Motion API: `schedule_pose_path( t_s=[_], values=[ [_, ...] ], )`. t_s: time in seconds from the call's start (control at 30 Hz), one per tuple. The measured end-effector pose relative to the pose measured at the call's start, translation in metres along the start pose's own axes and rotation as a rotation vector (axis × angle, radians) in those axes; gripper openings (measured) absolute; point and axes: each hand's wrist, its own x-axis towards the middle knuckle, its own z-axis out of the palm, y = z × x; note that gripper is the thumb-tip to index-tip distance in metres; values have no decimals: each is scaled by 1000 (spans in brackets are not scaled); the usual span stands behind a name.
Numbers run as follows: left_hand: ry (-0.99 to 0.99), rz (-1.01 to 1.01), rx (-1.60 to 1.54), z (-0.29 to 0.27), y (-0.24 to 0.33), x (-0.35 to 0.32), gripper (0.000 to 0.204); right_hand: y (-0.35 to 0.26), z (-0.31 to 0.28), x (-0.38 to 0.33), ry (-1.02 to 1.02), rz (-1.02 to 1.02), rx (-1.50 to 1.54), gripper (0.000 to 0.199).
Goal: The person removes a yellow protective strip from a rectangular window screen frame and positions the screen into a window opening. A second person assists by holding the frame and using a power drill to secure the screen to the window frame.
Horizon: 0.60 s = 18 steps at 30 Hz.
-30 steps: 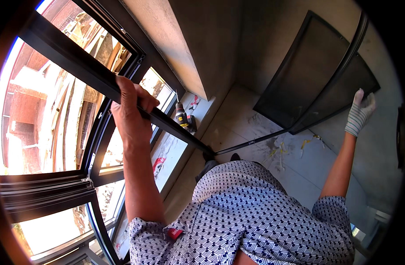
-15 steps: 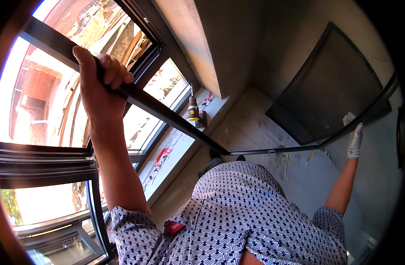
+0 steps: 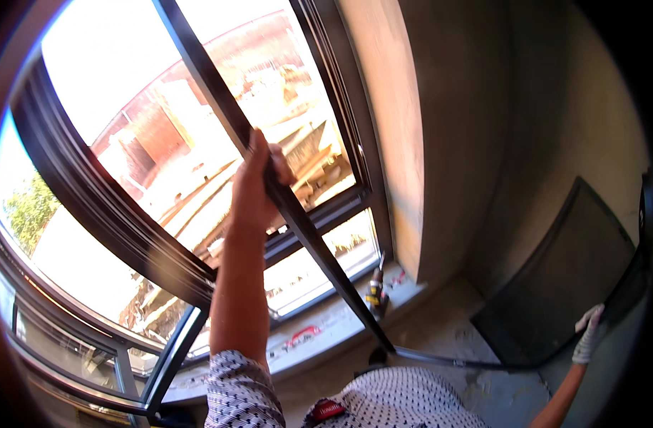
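A long, dark window screen frame (image 3: 326,271) is tilted up in front of me between my two hands. I cannot make out whether mesh fills it. My bare left hand (image 3: 259,182) is closed round its left bar, thumb up along the bar, in front of the open window. Far to the lower right, my right hand (image 3: 590,329), in a whitish glove, grips the opposite side of the frame; part of its fingers is hidden. The frame's lower corner points down near my feet, above the floor.
A dark mesh screen (image 3: 554,278) leans against the wall at the right. On the window sill (image 3: 341,328) a yellow and black cordless drill (image 3: 376,294) stands beside red and white scraps (image 3: 304,335). The dark window frame (image 3: 112,192) spans the left, with an open sash (image 3: 173,357) below.
My view has tilted up toward the window. The left hand and its bar stand more upright against the opening. Both hands keep their hold on the screen frame.
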Motion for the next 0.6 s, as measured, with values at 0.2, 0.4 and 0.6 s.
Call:
schedule_pose_path(
  t_s=[0.2,0.4,0.6],
  values=[
    [36,-58,-135,-48,-40,-34,46,-32,4,16,102,-9,-58,36],
    [64,-176,-184,-49,-171,-97,47,-147,31,50,91,-23,-259,35],
    [313,-340,-336,-45,-247,-167,55,-210,54,61,13,-29,-323,34]
  ],
)
